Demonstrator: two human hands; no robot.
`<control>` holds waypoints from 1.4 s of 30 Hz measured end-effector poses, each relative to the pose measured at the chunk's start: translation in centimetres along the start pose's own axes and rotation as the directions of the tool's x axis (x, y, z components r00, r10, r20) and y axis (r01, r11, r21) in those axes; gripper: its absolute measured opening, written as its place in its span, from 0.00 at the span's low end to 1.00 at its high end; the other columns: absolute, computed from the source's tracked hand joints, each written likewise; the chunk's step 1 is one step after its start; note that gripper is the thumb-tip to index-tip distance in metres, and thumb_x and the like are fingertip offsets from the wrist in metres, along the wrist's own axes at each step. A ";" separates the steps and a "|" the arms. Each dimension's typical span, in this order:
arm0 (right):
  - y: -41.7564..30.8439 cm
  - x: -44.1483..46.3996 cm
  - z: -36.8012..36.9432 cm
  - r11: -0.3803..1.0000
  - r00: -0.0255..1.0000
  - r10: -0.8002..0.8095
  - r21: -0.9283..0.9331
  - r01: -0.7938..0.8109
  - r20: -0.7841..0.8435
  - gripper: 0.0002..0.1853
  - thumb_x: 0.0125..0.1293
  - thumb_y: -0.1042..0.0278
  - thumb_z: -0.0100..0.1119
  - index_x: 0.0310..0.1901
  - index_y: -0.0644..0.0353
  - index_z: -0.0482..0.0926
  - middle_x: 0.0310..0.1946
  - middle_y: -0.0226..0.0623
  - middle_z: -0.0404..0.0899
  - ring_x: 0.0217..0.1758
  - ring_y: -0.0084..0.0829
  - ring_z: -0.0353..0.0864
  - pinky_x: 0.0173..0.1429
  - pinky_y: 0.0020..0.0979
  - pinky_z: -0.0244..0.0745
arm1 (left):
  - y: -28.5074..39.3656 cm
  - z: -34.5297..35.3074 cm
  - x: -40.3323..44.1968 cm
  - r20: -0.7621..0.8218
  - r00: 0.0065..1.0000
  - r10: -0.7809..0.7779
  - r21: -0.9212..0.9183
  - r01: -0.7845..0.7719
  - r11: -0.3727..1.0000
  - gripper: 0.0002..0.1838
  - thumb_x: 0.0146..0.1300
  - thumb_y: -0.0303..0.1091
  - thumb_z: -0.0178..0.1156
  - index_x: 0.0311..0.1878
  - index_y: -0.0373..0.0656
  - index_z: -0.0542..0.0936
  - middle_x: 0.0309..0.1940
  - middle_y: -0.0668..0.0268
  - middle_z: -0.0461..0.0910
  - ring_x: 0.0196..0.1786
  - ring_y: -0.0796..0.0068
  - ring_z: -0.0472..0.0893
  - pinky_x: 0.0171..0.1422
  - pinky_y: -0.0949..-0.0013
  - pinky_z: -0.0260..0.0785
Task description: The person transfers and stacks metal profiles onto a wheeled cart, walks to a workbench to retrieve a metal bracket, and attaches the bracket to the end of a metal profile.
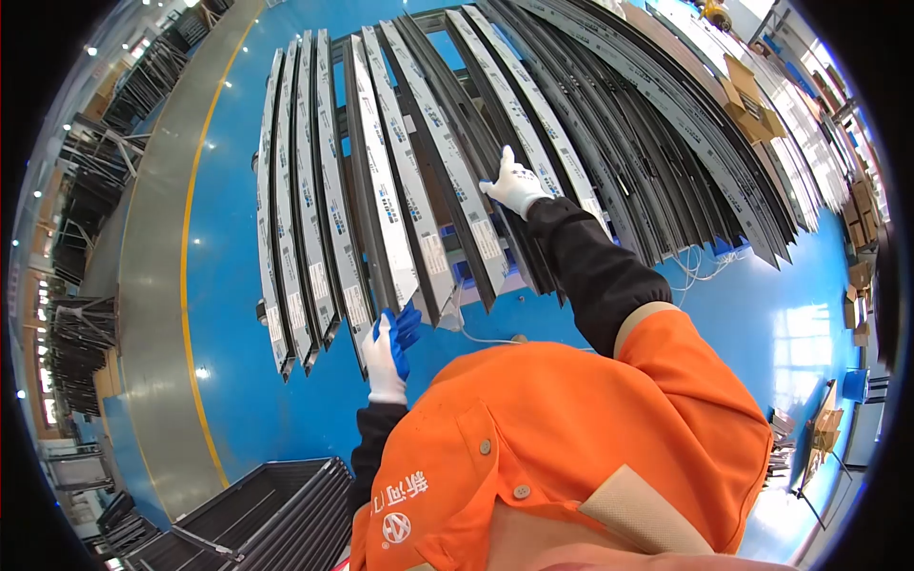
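My left hand, in a white glove with a blue palm, is at the near end of a dark metal profile with a white printed film strip. The thumb lies on one side of that end and the fingers on the other, closed about it. Farther up, my right hand, gloved alike, lies over the profiles with thumb and index finger spread apart. Beneath and beside it run a film-covered profile and bare dark ones. Its other fingers are partly hidden.
More film-covered profiles lie side by side on the left, with a dense dark row on the right. White cords hang near the blue floor. Dark frames are stacked at lower left. Cardboard rests at upper right.
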State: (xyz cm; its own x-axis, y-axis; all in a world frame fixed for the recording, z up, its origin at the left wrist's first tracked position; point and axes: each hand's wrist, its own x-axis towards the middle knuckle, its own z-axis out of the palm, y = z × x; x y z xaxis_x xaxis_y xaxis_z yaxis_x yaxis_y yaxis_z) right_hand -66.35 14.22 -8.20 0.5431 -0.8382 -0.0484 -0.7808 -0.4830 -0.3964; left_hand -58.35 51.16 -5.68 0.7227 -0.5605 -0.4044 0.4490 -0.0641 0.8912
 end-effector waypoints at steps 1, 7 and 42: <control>0.5 0.2 -0.1 0.999 1.000 -0.009 0.036 0.009 -0.010 0.44 0.64 0.50 0.57 0.73 0.68 0.50 0.52 0.56 0.78 0.49 0.52 0.82 0.59 0.42 0.74 | 1.1 0.1 -0.8 -0.036 0.996 0.085 0.148 -0.079 0.986 0.20 0.74 0.44 0.51 0.47 0.33 0.80 0.36 0.57 0.85 0.32 0.70 0.83 0.41 0.70 0.75; 2.3 -0.9 -1.7 0.882 0.931 -0.068 0.457 -0.113 0.360 0.37 0.65 0.54 0.55 0.70 0.66 0.59 0.61 0.58 0.70 0.59 0.54 0.75 0.65 0.42 0.69 | 2.6 -4.6 -3.8 0.270 0.962 -0.047 -0.401 0.157 0.903 0.20 0.73 0.46 0.51 0.48 0.36 0.79 0.38 0.58 0.84 0.37 0.71 0.82 0.40 0.74 0.70; -27.0 -19.1 -4.9 -0.018 0.393 -0.901 0.889 -0.458 0.183 0.26 0.67 0.52 0.62 0.61 0.58 0.73 0.51 0.43 0.79 0.50 0.33 0.81 0.56 0.35 0.76 | 10.8 -9.3 -7.2 -0.219 0.625 0.749 -0.637 -0.673 0.376 0.38 0.64 0.61 0.54 0.71 0.46 0.65 0.68 0.54 0.69 0.68 0.54 0.70 0.73 0.45 0.62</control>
State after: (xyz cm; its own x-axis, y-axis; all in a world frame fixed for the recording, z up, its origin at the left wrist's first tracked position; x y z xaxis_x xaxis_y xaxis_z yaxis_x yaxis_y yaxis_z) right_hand -57.17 42.01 7.90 0.9735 0.1527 0.1701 0.0404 0.6174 -0.7856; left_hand -53.83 62.21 5.00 0.9032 -0.2181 0.3697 0.0172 0.8790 0.4766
